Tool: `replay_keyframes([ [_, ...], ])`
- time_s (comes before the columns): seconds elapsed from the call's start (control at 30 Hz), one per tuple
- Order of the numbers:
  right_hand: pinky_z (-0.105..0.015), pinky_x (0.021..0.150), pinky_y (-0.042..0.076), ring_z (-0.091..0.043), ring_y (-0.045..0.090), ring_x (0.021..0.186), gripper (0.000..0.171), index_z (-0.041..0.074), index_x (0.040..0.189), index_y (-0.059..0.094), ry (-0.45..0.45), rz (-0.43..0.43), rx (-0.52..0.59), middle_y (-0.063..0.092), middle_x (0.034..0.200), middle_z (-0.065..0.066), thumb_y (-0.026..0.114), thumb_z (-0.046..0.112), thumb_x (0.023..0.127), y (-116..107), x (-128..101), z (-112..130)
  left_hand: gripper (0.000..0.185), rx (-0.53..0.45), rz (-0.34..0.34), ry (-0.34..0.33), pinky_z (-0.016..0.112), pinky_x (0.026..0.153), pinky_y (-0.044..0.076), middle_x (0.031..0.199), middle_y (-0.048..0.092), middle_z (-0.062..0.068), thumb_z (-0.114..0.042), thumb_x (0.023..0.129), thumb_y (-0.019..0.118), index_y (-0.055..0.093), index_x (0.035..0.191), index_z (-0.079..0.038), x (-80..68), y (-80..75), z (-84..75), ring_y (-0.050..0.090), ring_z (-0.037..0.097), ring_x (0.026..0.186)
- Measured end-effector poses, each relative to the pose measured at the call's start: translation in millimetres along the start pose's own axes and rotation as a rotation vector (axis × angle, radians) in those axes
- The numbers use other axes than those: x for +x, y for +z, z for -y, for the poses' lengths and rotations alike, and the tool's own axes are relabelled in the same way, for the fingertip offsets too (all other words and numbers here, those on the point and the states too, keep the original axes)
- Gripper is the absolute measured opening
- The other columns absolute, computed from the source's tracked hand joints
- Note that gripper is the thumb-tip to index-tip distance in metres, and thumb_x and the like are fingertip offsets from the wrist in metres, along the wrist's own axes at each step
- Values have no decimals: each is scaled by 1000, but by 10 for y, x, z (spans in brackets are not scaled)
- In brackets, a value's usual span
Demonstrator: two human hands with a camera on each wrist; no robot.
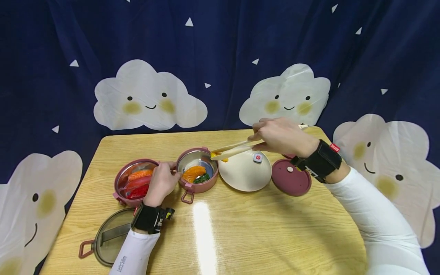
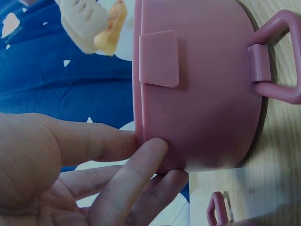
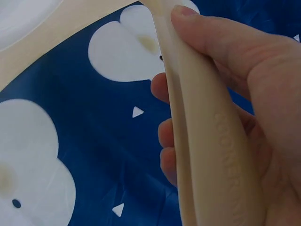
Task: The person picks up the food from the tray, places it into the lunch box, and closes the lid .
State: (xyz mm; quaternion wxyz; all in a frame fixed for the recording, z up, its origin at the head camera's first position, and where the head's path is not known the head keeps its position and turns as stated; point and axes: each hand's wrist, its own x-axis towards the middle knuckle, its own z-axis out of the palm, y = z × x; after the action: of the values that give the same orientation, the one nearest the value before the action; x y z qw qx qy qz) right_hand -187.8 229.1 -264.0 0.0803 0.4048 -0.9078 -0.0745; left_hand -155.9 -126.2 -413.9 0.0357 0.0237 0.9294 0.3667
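Observation:
My right hand (image 1: 280, 135) grips cream tongs (image 1: 233, 149), squeezed on a small yellow piece of food (image 1: 218, 155) held over the right edge of a pink steel-lined bowl (image 1: 197, 170). That bowl holds orange, white and green food. In the right wrist view my thumb and fingers wrap the tongs (image 3: 202, 141). My left hand (image 1: 160, 183) holds the left side of this bowl (image 2: 202, 94), thumb and fingers against its wall. A second pink bowl (image 1: 134, 182) with red and orange pieces stands just to the left.
A cream lid (image 1: 245, 172) and a dark pink lid (image 1: 291, 177) lie right of the bowls. A metal-lined lid with a pink handle (image 1: 110, 236) lies near the table's front left edge. The wooden table (image 1: 261, 229) is backed by a blue cloud-print curtain.

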Motion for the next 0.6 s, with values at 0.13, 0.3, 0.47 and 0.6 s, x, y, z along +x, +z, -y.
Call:
replay_keyframes([
  [0.13,-29,59,49,-15,61,79,26,22,108,86,-23,6,0,66,85,5,88,35,85,13,107,64,38,-2,1,-5,29,65,40,120,74,25,-7,98,70,68,134,5,-4,0,-3,60,28,85],
  [0.3,-30,57,47,-17,61,79,27,22,110,85,-44,14,16,65,85,4,86,36,87,46,255,136,38,-3,1,-15,29,64,40,121,74,25,-7,98,71,68,135,5,-5,2,-13,59,28,84],
  [0.47,-31,58,48,-17,63,81,31,21,115,84,-24,21,63,65,87,3,85,37,89,61,376,198,39,-5,6,-21,28,64,40,120,74,25,-7,98,70,68,135,5,-6,3,-20,60,28,86],
  [0.6,-34,61,52,-19,65,83,30,22,115,84,-17,32,61,67,89,2,84,37,90,82,450,218,39,-2,7,-18,29,66,41,120,74,25,-7,98,70,68,135,5,-7,2,-25,60,28,88],
])
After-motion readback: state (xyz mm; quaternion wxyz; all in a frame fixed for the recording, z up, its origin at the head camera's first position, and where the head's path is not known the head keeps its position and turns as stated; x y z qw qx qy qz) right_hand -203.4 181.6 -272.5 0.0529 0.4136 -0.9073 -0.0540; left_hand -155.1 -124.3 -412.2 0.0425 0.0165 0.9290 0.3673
